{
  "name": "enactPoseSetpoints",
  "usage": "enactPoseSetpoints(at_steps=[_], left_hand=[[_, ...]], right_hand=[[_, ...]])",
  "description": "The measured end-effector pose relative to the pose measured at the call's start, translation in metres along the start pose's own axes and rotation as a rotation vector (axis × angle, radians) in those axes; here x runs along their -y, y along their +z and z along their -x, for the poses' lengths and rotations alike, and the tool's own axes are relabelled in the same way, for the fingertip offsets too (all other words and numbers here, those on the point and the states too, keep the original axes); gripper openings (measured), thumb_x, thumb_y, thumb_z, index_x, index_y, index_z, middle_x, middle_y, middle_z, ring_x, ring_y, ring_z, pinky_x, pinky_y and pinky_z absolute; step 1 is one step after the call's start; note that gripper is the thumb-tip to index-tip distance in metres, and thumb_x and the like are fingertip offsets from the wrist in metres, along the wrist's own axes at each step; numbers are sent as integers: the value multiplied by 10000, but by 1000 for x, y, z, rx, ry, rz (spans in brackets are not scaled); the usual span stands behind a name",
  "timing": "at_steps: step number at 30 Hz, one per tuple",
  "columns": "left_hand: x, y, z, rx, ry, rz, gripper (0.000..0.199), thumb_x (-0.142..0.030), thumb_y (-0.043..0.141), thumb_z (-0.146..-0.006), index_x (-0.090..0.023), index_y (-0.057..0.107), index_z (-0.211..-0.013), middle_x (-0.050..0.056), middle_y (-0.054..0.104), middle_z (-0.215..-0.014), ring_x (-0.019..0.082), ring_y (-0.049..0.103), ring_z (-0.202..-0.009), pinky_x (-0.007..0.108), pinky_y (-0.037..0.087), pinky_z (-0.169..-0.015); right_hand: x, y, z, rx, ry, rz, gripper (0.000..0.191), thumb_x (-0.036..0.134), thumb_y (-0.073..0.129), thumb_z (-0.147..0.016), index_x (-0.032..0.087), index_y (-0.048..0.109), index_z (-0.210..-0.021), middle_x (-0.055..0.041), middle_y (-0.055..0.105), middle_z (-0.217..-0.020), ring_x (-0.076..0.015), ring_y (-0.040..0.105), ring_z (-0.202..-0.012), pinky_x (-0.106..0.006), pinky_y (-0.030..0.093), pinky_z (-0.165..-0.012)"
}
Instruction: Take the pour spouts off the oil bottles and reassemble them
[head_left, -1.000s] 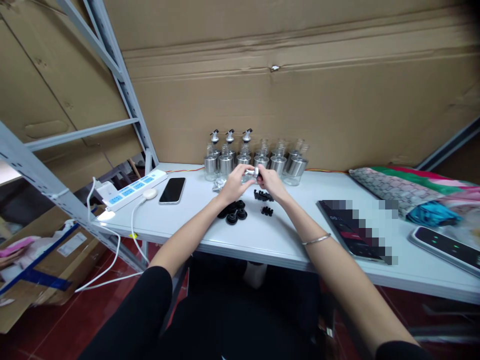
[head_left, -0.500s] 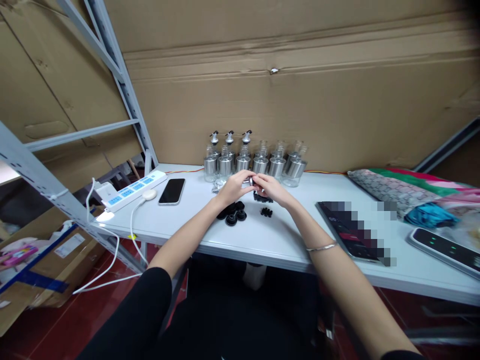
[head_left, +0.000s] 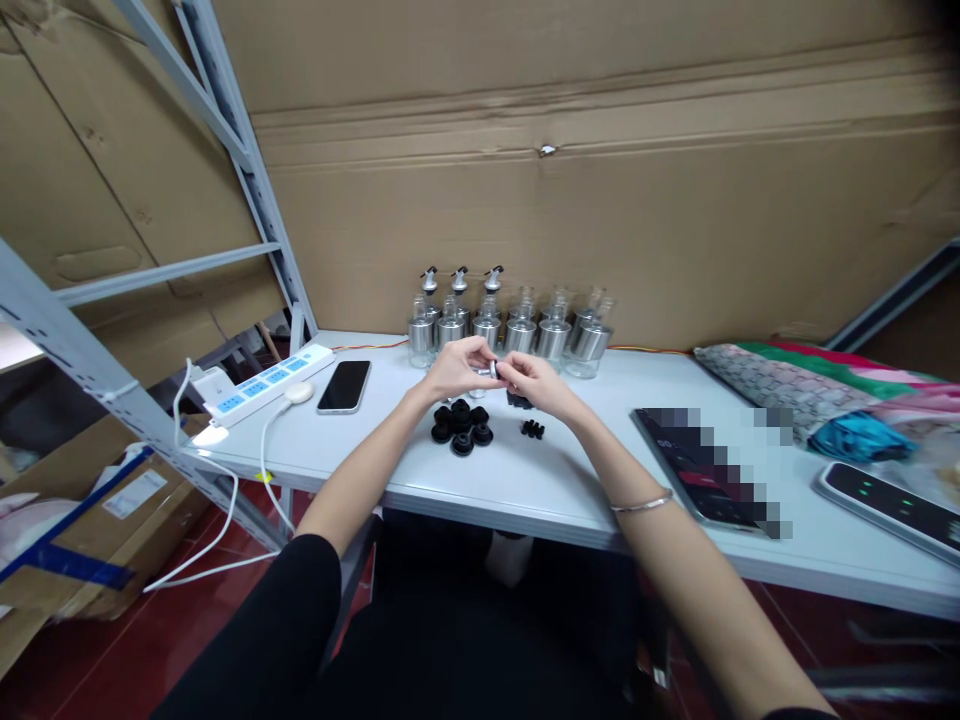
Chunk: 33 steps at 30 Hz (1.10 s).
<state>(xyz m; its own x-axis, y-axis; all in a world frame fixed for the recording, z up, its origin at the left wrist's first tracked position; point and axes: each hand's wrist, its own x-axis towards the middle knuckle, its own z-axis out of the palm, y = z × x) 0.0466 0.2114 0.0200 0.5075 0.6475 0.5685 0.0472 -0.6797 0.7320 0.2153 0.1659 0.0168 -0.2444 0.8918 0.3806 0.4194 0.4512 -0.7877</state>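
Between my two hands, over the middle of the table, is a small silver pourer part (head_left: pixel 493 369), mostly covered by fingers. My left hand (head_left: pixel 461 370) is closed on it from the left, thumb and fingers pinched. Pinching its other side is my right hand (head_left: pixel 534 382), also closed. Below my left hand lies a cluster of round black rubber stoppers (head_left: pixel 462 430). Small black pieces (head_left: pixel 533 429) rest beneath my right hand, with more black pieces (head_left: pixel 517 399) partly hidden by it. Behind stand rows of glass bottles (head_left: pixel 520 335) with metal sleeves; three silver pourers (head_left: pixel 460 279) top bottles at the back left.
On the left are a phone (head_left: pixel 344 387), a white power strip (head_left: pixel 271 383) and its cable. A tablet (head_left: pixel 697 465), a black-topped device (head_left: pixel 892 505) and colourful fabric bags (head_left: pixel 825 390) lie right. Cardboard (head_left: pixel 600 220) stands behind the bottles; a metal shelf post (head_left: pixel 247 170) rises left.
My hands have drawn slightly apart, the left shifting left and the right tilting lower. More of the silver part and the black stoppers now shows.
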Motion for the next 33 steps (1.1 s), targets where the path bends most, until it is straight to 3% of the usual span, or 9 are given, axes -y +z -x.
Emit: enactPoseSetpoints(at_steps=[9,16,21,27,33], left_hand=[[-11,-25,3,177,-258,181,437,-198,859,-429,-114,516,-686,-27,596,-611,72,562,-552,194,417,-543],[-5,-33,2,265,-355,344,424,-286,838,-473,-124,504,-678,-26,602,-561,104,593,-512,241,472,-549],[1,-35,3,320,-411,438,390,-337,797,-493,-135,483,-606,-40,546,-513,85,527,-440,250,469,-492],[8,-35,4,375,-444,468,306,-334,741,-544,-122,545,-645,-14,547,-546,74,484,-435,230,427,-447],[7,-33,3,346,-386,415,351,-416,716,-608,-126,528,-667,-9,538,-553,76,480,-424,231,429,-440]], right_hand=[[18,8,6,11,-192,242,255,377,468,-864,198,481,-683,16,506,-591,-126,446,-551,-255,353,-555],[13,12,5,-46,-388,360,199,372,464,-901,199,538,-835,-75,610,-820,-201,542,-764,-319,424,-706],[16,18,6,-34,-485,389,147,311,448,-922,193,535,-916,-92,605,-861,-219,532,-803,-351,443,-744],[24,23,8,-6,-525,380,119,201,440,-905,202,527,-987,-115,600,-953,-249,502,-890,-411,441,-801],[26,18,7,-21,-480,291,86,219,470,-885,214,555,-887,-117,620,-1007,-263,510,-977,-472,400,-901]])
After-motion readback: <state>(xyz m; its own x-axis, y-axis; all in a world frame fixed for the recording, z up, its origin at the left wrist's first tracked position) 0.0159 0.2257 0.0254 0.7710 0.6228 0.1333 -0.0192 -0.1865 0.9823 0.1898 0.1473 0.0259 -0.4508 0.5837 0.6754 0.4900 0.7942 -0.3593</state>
